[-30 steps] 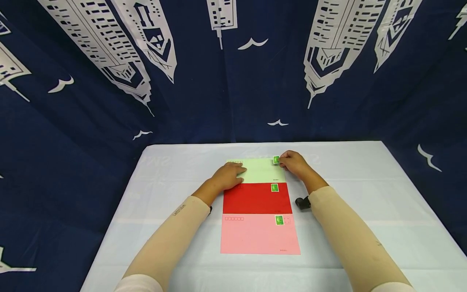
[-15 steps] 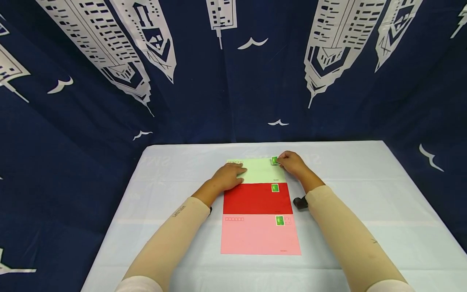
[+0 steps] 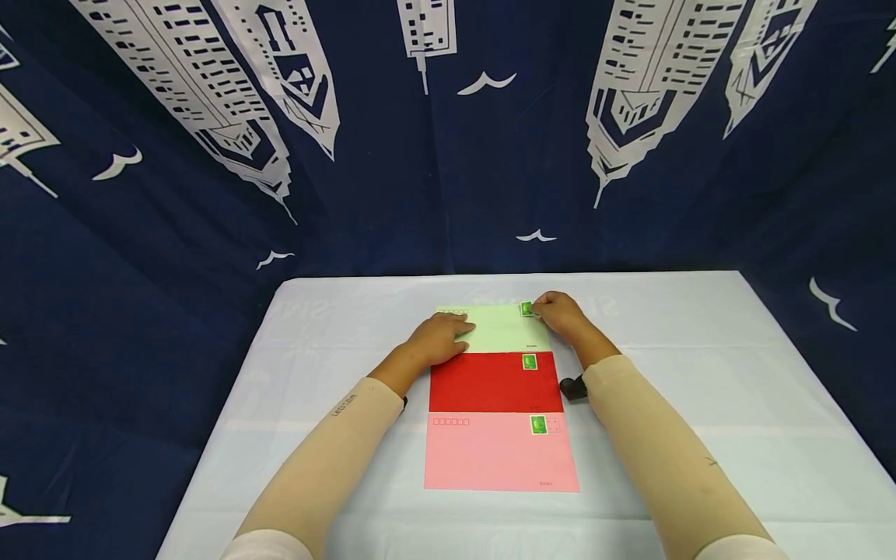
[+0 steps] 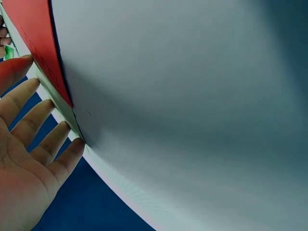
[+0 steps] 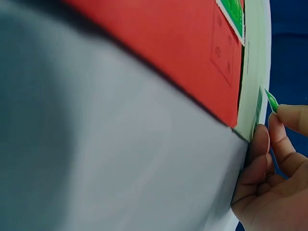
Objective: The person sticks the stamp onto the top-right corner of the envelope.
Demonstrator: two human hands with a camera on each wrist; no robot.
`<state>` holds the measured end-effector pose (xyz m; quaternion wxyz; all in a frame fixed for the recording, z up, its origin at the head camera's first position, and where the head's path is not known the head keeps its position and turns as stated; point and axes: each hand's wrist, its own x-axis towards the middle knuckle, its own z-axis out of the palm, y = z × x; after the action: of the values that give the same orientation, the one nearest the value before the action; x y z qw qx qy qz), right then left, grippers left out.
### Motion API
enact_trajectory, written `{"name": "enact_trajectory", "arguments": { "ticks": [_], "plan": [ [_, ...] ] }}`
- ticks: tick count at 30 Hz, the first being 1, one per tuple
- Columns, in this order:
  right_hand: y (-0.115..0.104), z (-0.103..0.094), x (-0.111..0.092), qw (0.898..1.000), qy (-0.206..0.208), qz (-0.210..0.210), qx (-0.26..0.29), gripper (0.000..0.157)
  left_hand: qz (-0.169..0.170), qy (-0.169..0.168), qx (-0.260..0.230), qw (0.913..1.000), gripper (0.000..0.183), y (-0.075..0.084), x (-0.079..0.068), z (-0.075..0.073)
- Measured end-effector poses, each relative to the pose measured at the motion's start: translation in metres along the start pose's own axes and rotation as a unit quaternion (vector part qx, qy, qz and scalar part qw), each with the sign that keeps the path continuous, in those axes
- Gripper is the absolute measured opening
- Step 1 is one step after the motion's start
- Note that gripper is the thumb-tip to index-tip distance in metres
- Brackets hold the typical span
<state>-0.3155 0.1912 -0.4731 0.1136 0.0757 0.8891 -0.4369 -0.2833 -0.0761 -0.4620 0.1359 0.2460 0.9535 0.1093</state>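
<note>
Three envelopes lie in a column: light green (image 3: 500, 330) at the back, red (image 3: 490, 385) in the middle, pink (image 3: 497, 463) in front. My right hand (image 3: 560, 313) pinches a green postage stamp (image 3: 526, 309) between thumb and index finger at the light green envelope's upper right corner. In the right wrist view that stamp (image 5: 272, 100) stands tilted, its outer part raised off the paper. With fingers spread, my left hand (image 3: 434, 339) rests on the light green envelope's left part. A green stamp (image 3: 530, 362) lies on the red envelope, and another stamp (image 3: 538, 425) on the pink one.
A white cloth covers the table (image 3: 336, 327). A dark blue curtain (image 3: 392, 202) with white building and bird prints hangs behind it. A black wrist camera (image 3: 573, 388) sits at my right sleeve (image 3: 658, 435), close to the red envelope's right edge.
My right hand has shifted slightly left with the stamp, bringing it further over the light green envelope's corner. My left hand has stayed in place.
</note>
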Motion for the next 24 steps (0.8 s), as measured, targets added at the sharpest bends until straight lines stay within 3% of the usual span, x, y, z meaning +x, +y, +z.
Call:
{"name": "enact_trajectory", "arguments": {
  "ticks": [24],
  "plan": [
    [-0.0038, 0.0048, 0.0036, 0.999, 0.006, 0.014, -0.040, 0.027, -0.004, 0.007, 0.006, 1.0000, 0.050, -0.0007, -0.0025, 0.0027]
  ]
}}
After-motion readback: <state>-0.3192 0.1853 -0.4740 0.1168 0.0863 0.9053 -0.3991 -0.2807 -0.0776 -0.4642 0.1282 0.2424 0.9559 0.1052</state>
